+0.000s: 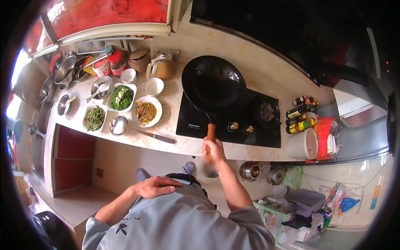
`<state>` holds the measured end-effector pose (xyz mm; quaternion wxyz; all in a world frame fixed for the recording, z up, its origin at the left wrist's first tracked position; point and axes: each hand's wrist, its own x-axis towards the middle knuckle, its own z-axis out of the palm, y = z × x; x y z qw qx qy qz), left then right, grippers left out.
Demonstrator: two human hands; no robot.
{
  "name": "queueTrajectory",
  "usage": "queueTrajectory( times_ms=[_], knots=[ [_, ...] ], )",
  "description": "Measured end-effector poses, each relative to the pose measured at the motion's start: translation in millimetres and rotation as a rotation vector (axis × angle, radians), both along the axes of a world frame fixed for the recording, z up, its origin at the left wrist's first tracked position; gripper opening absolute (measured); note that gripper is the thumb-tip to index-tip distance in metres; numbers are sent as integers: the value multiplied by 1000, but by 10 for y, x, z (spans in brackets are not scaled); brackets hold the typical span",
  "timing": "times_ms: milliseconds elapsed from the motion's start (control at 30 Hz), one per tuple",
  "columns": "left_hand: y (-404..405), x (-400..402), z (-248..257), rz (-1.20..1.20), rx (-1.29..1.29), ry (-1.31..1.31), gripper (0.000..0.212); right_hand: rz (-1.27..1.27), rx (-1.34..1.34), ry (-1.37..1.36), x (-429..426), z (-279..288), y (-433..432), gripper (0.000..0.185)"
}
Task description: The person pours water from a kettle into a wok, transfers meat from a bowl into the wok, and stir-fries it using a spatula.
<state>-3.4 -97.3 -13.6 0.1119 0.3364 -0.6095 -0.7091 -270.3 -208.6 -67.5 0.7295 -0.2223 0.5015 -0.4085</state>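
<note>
My right hand (214, 150) is closed around the wooden handle (211, 132) of a black wok (214, 82), which rests over the left part of the black gas hob (193, 120). Flat against the front of my grey shirt lies my left hand (156, 187), holding nothing. Left of the hob, a metal ladle (119, 125) lies with its dark handle pointing towards the hob. Behind it are a bowl of meat in broth (146, 112), a dish of chopped greens (122, 97) and a dish of green beans (95, 118).
Jars and a jug (163, 67) line the wall. An empty white bowl (153, 87) stands near the hob's left side. Sauce bottles (298, 111) and a lidded tub (302, 143) are at the right. The range hood (265, 34) hangs overhead; pots (250, 171) sit below the counter.
</note>
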Motion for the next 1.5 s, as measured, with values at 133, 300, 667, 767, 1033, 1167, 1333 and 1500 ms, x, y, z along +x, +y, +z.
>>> queueTrajectory(
  times_ms=[133,300,667,767,1033,1167,1333,1500],
  knots=[
    [-30,-52,10,-10,12,-6,40,-9,62,35,75,68,-48,18],
    [-53,-77,-24,-29,23,5,40,-9,7,46,82,-74,-67,19],
    [-68,-98,56,-31,-15,-39,41,-45,-8,109,24,-166,-78,44],
    [-71,-104,65,-29,-3,-43,41,-46,-4,64,-8,-161,-82,44],
    [-125,-158,61,-77,-17,-61,40,-197,10,40,-310,-333,31,47],
    [-135,-223,21,3,-17,-81,36,-292,49,45,-539,-460,108,47],
    [-176,-439,-4,377,84,-134,32,-359,55,-4,-780,-688,258,36],
    [-751,-1001,1282,380,-943,-66,28,-413,87,64,-1080,-567,355,25]
  ],
)
